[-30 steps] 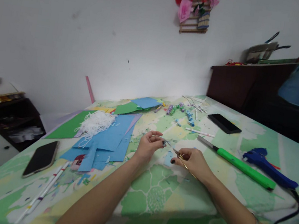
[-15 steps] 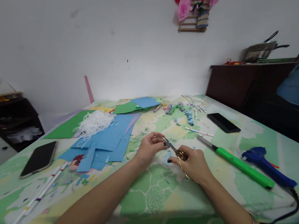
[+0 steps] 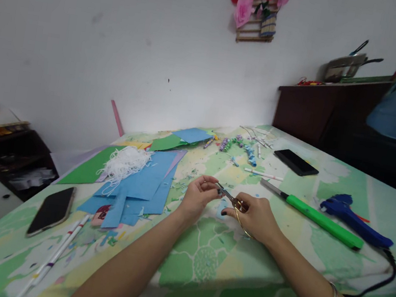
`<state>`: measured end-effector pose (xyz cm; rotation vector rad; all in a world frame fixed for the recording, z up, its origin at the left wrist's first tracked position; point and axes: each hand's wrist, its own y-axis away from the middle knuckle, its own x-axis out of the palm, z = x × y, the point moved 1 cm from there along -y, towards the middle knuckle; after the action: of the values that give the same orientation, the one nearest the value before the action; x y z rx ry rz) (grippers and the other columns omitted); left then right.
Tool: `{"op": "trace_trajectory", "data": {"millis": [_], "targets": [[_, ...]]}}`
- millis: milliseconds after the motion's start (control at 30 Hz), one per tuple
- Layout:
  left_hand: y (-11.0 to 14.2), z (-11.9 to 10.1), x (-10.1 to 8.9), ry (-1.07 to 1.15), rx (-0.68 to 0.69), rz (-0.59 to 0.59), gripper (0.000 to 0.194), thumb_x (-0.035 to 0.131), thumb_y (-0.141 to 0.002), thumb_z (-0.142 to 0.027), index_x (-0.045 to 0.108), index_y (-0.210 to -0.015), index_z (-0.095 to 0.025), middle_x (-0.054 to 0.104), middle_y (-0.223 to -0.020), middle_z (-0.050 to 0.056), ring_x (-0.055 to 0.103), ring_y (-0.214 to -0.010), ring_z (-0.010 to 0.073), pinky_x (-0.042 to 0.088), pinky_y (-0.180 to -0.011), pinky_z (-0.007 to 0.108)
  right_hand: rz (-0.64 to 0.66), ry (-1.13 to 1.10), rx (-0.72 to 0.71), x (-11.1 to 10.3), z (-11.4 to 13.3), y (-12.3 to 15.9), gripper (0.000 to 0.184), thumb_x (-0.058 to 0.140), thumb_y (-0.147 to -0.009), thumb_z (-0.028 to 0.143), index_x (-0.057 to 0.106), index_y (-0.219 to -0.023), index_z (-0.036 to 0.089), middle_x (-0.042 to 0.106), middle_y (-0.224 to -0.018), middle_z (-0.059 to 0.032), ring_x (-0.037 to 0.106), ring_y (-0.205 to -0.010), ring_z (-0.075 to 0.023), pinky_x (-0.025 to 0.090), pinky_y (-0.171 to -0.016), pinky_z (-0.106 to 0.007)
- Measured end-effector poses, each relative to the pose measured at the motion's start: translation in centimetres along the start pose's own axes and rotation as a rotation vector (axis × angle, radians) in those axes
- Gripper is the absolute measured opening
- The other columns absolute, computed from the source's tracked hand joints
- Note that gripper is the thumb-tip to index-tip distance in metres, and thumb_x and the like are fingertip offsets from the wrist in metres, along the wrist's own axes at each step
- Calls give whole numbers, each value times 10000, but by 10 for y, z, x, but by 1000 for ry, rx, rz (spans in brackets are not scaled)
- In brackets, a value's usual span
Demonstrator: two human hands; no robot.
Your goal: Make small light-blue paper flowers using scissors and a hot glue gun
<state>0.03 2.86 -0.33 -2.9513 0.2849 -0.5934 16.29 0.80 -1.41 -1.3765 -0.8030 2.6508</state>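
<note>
Scissors with gold-coloured handles (image 3: 237, 206) are gripped in my right hand (image 3: 256, 218), their blades pointing left toward my other hand. My left hand (image 3: 200, 194) is closed in a pinch at the blade tips; whatever lies between its fingers is too small to make out. Both hands are held over the patterned tablecloth (image 3: 207, 264). Beyond them lie curled paper pieces (image 3: 251, 155) in blue, green and purple. To the left of my left hand are blue paper sheets (image 3: 152, 206) and a tangle of white string (image 3: 126, 165).
On the right lie a green-handled cutter (image 3: 324, 222), a blue glue gun (image 3: 358, 219) with a cord, and a black phone (image 3: 296, 162). Another phone (image 3: 51, 211) and white sticks (image 3: 59, 252) lie at the left. A wall (image 3: 160, 53) stands behind the table.
Both hands stay in nearly the same place. The scissor blades show slightly differently at the left fingertips; little else differs.
</note>
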Motion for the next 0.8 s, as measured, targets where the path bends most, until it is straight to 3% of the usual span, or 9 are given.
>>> {"op": "trace_trajectory", "data": {"millis": [800], "targets": [[-2, -1, -1, 4, -7, -31, 302, 698, -549, -119, 556, -815, -136, 624, -688, 15, 604, -670, 129, 472, -701, 289, -9, -1, -14, -1, 0, -1, 364, 570, -683, 540, 537, -580, 192, 553, -499, 0, 452, -465, -118, 283, -493, -217]]}}
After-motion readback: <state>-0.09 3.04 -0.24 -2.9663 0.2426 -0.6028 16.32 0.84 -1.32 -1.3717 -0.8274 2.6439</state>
